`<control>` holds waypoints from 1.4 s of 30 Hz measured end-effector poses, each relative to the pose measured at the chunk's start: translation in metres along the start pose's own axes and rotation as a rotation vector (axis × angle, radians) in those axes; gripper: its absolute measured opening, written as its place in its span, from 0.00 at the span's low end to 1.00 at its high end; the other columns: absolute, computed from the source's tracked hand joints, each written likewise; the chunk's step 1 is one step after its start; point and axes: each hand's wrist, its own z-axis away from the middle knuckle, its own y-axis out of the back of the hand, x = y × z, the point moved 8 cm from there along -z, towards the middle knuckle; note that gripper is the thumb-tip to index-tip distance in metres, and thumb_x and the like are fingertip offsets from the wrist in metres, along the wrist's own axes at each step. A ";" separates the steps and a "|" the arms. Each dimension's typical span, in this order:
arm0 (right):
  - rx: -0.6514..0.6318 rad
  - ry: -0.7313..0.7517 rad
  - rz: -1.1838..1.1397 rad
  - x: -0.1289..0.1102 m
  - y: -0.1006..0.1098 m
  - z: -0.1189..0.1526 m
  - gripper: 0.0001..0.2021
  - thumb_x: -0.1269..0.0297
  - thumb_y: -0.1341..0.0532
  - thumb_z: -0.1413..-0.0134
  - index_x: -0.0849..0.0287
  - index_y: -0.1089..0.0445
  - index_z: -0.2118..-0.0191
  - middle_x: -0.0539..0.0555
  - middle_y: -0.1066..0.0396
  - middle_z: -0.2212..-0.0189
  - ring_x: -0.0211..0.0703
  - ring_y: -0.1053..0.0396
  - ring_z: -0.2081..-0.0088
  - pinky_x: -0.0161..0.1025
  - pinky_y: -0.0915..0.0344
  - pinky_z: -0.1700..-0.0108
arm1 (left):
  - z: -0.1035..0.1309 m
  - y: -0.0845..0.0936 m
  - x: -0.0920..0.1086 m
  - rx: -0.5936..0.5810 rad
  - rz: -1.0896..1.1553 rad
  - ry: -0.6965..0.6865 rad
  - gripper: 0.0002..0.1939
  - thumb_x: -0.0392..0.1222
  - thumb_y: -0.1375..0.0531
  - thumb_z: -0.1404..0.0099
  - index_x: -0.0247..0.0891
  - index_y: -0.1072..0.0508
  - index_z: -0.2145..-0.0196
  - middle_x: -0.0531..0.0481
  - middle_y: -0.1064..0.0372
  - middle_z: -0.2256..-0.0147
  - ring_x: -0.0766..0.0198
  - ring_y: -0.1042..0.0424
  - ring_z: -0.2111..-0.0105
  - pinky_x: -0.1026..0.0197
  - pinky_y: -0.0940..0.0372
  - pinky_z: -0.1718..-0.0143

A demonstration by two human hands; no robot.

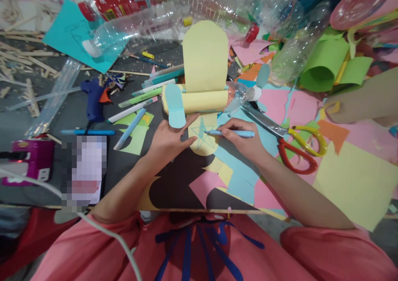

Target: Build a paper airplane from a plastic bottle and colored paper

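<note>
In the head view, a plastic bottle wrapped in yellow paper lies sideways on the table, with round-ended yellow paper flaps sticking out above and below it. Blue lines form a star on the lower flap, and part of the star is filled in blue. My right hand grips a blue marker, its tip against the star. Spread beside the drawing, my left hand rests its thumb and forefinger on the flap's edge. A light-blue paper strip sits at the bottle's left end.
Scissors with yellow and red handles lie to the right among paper scraps. Several markers, a blue glue gun and a phone are on the left. Clear plastic bottles crowd the back.
</note>
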 end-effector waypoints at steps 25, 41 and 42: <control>0.081 0.014 -0.041 -0.003 0.003 0.002 0.08 0.62 0.37 0.51 0.57 0.29 0.77 0.48 0.29 0.80 0.37 0.35 0.78 0.37 0.37 0.73 | 0.000 0.001 0.000 -0.021 -0.013 0.015 0.29 0.44 0.40 0.36 0.46 0.35 0.37 0.54 0.35 0.71 0.63 0.35 0.70 0.62 0.42 0.64; -0.055 0.051 -0.008 -0.007 -0.006 0.004 0.08 0.63 0.39 0.55 0.58 0.30 0.80 0.50 0.27 0.81 0.38 0.33 0.77 0.35 0.38 0.73 | -0.001 -0.001 -0.001 -0.021 -0.017 0.012 0.30 0.43 0.40 0.36 0.45 0.36 0.37 0.54 0.35 0.71 0.63 0.35 0.70 0.62 0.42 0.64; -0.064 0.052 -0.005 -0.007 -0.006 0.004 0.08 0.63 0.39 0.55 0.58 0.30 0.80 0.49 0.28 0.82 0.37 0.34 0.78 0.35 0.39 0.73 | -0.001 0.000 -0.001 -0.017 -0.013 0.005 0.29 0.44 0.40 0.36 0.46 0.36 0.37 0.54 0.35 0.71 0.64 0.35 0.70 0.62 0.42 0.64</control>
